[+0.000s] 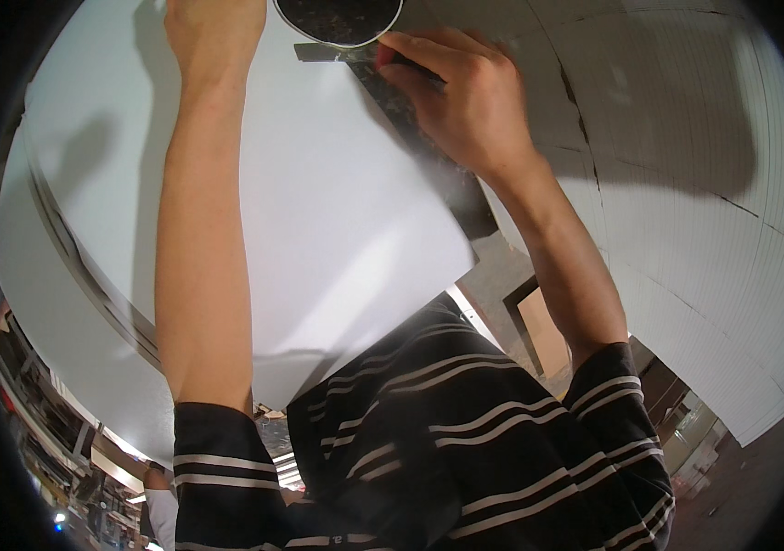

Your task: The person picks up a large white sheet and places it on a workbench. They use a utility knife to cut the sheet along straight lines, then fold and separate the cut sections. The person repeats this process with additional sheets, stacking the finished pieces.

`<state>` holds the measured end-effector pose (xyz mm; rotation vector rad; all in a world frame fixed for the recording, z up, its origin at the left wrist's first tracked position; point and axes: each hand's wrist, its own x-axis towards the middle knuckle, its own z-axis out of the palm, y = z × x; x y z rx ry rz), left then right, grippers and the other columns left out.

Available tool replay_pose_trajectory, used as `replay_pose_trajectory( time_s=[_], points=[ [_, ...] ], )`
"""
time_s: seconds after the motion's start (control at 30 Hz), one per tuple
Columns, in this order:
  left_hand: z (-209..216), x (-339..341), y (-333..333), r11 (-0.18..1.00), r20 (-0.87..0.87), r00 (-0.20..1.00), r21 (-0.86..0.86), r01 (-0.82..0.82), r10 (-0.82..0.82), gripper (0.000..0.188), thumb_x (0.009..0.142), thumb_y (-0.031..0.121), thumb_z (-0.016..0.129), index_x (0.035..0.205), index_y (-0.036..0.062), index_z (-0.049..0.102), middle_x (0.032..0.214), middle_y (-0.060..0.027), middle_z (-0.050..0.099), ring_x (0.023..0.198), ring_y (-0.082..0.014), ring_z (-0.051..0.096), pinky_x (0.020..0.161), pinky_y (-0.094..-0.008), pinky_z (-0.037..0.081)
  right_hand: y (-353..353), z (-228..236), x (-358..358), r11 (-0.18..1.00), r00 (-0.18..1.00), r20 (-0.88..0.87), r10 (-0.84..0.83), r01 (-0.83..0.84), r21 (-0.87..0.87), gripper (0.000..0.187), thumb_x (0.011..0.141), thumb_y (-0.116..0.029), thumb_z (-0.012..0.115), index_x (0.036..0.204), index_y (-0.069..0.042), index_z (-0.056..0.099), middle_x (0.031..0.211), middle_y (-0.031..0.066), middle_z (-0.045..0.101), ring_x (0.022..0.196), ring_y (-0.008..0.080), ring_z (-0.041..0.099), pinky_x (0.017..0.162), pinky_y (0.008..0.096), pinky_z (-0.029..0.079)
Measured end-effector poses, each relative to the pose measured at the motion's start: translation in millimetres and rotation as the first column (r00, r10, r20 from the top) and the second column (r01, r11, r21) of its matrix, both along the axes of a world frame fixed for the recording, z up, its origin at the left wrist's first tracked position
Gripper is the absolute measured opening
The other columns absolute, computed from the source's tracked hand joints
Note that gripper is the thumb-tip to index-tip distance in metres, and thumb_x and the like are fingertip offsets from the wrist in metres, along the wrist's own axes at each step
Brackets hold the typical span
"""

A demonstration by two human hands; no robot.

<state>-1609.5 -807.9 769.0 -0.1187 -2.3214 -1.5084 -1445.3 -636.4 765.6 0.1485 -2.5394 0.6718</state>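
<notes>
My right hand (479, 101) is closed on a flat-bladed tool, perhaps a scraper, with a short grey blade (321, 53) and a red and dark handle (384, 55). Its blade points left, just below a dark round shape (337, 16) with a thin pale rim, cut off by the top edge. I cannot tell whether that shape is an opening or a disc. My left hand (213, 37) is over the smooth white panel (318, 211) at the upper left; its fingers lie outside the picture.
To the right stretches a pale, finely lined surface (686, 230) with dark cracks. Another white panel (70, 340) curves along the left. Below, between panel and right arm, a dark frame around a brown board (546, 331) shows. Part of another person (160, 505) appears at the lower left.
</notes>
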Motion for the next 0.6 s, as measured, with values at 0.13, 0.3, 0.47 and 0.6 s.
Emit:
replay_pose_trajectory(
  time_s=[0.13,0.3,0.47,0.6],
  points=[
    [10,-17,-4,0.992,0.024,0.992,0.034,-0.122,0.121,0.042,0.104,0.025,0.053,0.136,-0.0013,0.057,0.109,-0.0240,0.068,0.107,-0.0321,0.063,0.100,-0.0380,0.046,12,5,8,0.997,0.997,0.017,0.078,-0.079,0.005,0.016,0.083,-0.019,0.082,0.099,-0.016,0.080,0.091,0.0005,0.076,0.078,0.0237,0.070,0.074,0.0373,0.055],
    [15,-17,-5,0.990,0.027,0.990,0.004,-0.140,0.140,0.041,0.104,0.025,0.052,0.136,-0.0012,0.058,0.113,-0.0243,0.069,0.111,-0.0326,0.063,0.102,-0.0382,0.045,24,8,9,0.994,0.991,0.071,0.110,-0.110,-0.005,0.021,0.082,-0.018,0.083,0.103,-0.016,0.080,0.093,-0.0005,0.076,0.079,0.0225,0.070,0.075,0.0363,0.055],
    [12,-16,-1,0.985,0.018,0.985,0.015,-0.170,0.170,0.042,0.104,0.026,0.051,0.137,-0.0002,0.057,0.135,-0.0284,0.060,0.128,-0.0390,0.055,0.111,-0.0402,0.040,31,8,-7,0.984,0.983,0.061,0.173,-0.175,0.037,0.022,0.082,-0.018,0.083,0.104,-0.016,0.080,0.095,-0.0011,0.076,0.080,0.0214,0.071,0.075,0.0362,0.054],
    [9,-9,-2,0.991,-0.026,0.991,0.007,-0.131,0.131,0.045,0.105,0.030,0.051,0.141,0.0029,0.056,0.141,-0.0269,0.057,0.134,-0.0403,0.051,0.116,-0.0389,0.035,36,15,-13,0.972,0.971,0.125,0.204,-0.216,0.096,0.021,0.085,-0.019,0.081,0.106,-0.016,0.080,0.098,-0.0023,0.077,0.083,0.0216,0.072,0.078,0.0387,0.054]
  ],
)
